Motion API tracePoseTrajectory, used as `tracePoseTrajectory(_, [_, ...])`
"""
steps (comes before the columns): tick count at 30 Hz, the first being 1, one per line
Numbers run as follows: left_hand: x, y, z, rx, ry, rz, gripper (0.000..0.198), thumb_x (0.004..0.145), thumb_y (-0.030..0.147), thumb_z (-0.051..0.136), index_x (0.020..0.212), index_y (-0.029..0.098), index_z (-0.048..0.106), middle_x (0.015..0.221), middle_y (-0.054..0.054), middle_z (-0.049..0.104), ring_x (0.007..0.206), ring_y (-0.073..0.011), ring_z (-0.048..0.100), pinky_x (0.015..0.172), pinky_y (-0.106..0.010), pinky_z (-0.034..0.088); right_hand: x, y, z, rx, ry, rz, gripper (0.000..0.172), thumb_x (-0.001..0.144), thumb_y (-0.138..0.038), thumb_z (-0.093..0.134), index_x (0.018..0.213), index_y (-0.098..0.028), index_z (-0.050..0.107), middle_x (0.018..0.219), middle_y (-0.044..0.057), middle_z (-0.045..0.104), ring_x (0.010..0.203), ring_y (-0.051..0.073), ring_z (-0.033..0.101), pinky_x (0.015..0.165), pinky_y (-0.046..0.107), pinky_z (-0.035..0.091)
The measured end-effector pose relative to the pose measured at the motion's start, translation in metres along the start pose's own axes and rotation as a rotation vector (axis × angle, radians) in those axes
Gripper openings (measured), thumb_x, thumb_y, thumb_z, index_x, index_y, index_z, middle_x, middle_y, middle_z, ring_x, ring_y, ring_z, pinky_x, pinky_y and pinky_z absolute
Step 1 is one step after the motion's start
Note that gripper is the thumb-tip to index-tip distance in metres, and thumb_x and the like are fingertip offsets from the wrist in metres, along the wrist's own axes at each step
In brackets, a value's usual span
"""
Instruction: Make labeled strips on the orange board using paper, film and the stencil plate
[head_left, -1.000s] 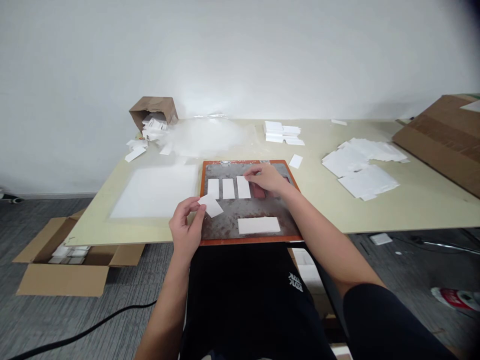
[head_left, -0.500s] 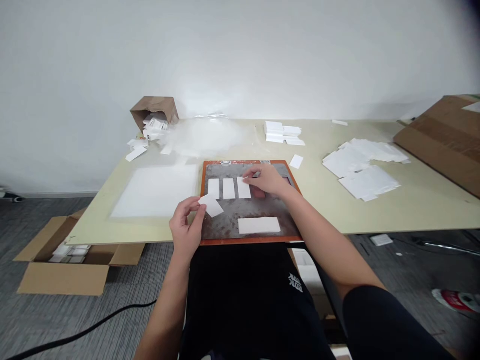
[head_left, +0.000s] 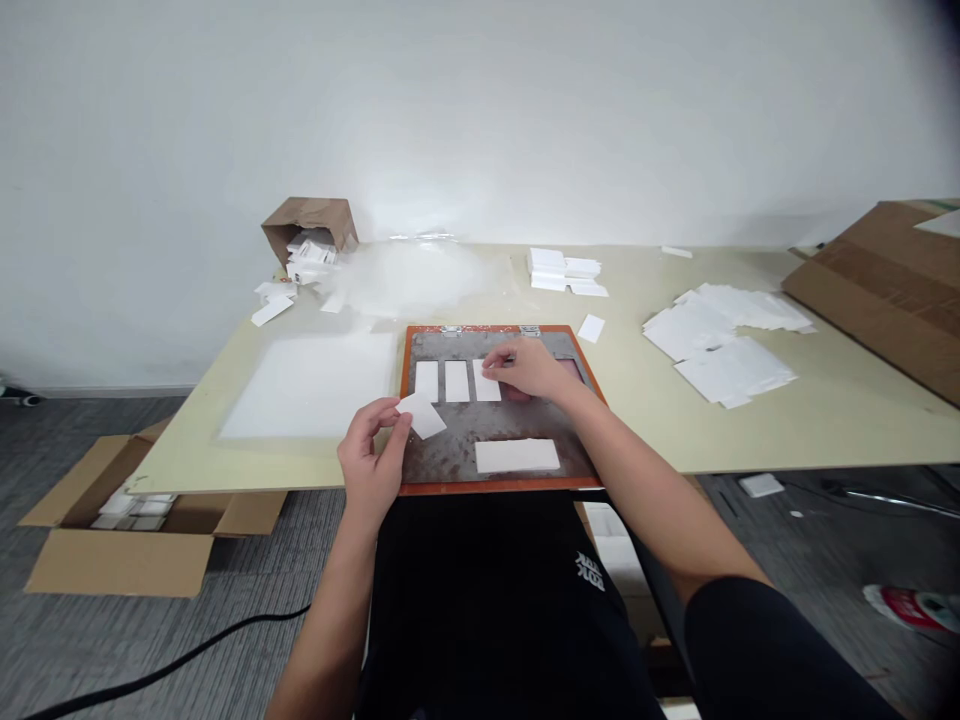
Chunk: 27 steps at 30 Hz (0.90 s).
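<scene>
My left hand (head_left: 377,443) pinches a white card (head_left: 423,415) between thumb and fingers, tilted over the left side of a grey metal plate (head_left: 450,440) with an orange-brown border. My right hand (head_left: 525,367) is over the plate's upper middle, its thumb and fingertips closed at the upper right of another white card (head_left: 486,385). That card lies at the third opening of the row. To its left, two more white cards, one (head_left: 457,381) beside the other (head_left: 427,381), lie in line. A stack of white strips (head_left: 517,455) lies across the plate's near part. My right hand partly covers the openings beyond.
A small cardboard box (head_left: 311,212) spills white cards at the back left. White folded pieces (head_left: 562,272) stand behind the plate, with a loose card (head_left: 591,328) nearer. Spread white sheets (head_left: 731,367) and a large cardboard box (head_left: 885,290) are right. An open carton (head_left: 124,560) sits below left.
My right hand has shifted slightly down along the third card, its fingers now lower on it. My left hand still holds its card in nearly the same place. The view has tilted a little.
</scene>
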<state>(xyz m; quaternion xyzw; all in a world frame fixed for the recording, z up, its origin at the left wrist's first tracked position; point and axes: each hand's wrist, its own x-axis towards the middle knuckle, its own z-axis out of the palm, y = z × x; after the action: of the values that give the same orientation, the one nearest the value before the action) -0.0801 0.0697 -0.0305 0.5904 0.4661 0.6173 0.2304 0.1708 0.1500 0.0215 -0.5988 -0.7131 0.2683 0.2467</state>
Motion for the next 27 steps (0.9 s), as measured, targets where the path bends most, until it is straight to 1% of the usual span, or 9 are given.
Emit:
tracePoseTrajectory(4, [-0.0001, -0.0006, 0.0, -0.008, -0.003, 0.003, 0.023, 0.084, 0.031, 0.069, 0.104, 0.021, 0.067, 0.09, -0.003, 0.069, 0.08, -0.0157, 0.066, 0.079, -0.032, 0.054, -0.0006, -0.0002, 0.0009, -0.004, -0.004, 0.01, 0.003, 0.077, -0.02, 0.07, 0.078, -0.02, 0.073, 0.076, 0.001, 0.069, 0.071, 0.014, 0.061, 0.07, 0.027, 0.044])
tracePoseTrajectory(8, [0.0002, 0.0002, -0.0001, -0.024, -0.005, 0.014, 0.021, 0.084, 0.029, 0.069, 0.104, 0.022, 0.067, 0.091, -0.003, 0.068, 0.08, -0.0152, 0.066, 0.079, -0.031, 0.054, -0.0017, -0.0015, 0.0008, -0.028, -0.007, 0.018, 0.004, 0.078, -0.022, 0.07, 0.08, -0.02, 0.073, 0.07, 0.0, 0.066, 0.065, 0.013, 0.058, 0.066, 0.027, 0.042])
tracePoseTrajectory(13, [0.0008, 0.0017, 0.0001, -0.014, -0.002, 0.003, 0.022, 0.084, 0.031, 0.069, 0.104, 0.021, 0.067, 0.088, -0.002, 0.068, 0.079, -0.0153, 0.066, 0.079, -0.031, 0.054, -0.0021, -0.0027, 0.0002, -0.025, -0.009, 0.032, 0.003, 0.078, -0.023, 0.07, 0.079, -0.021, 0.073, 0.066, -0.001, 0.062, 0.062, 0.013, 0.055, 0.065, 0.027, 0.04])
tracePoseTrajectory(20, [0.0005, 0.0008, 0.0003, -0.016, 0.001, -0.009, 0.023, 0.083, 0.032, 0.07, 0.103, 0.021, 0.067, 0.086, -0.002, 0.067, 0.079, -0.016, 0.066, 0.08, -0.032, 0.055, -0.0037, -0.0044, 0.0017, 0.002, -0.001, 0.057, 0.002, 0.078, -0.021, 0.07, 0.076, -0.021, 0.072, 0.066, -0.001, 0.062, 0.062, 0.013, 0.055, 0.063, 0.026, 0.04])
tracePoseTrajectory(27, [0.0002, 0.0008, -0.0004, -0.019, -0.003, -0.006, 0.022, 0.083, 0.03, 0.07, 0.104, 0.021, 0.067, 0.088, -0.002, 0.067, 0.08, -0.0151, 0.066, 0.08, -0.031, 0.054, -0.0035, -0.0049, 0.0014, -0.031, -0.009, 0.045, 0.003, 0.078, -0.021, 0.069, 0.075, -0.021, 0.071, 0.064, -0.002, 0.062, 0.06, 0.012, 0.055, 0.059, 0.025, 0.039])
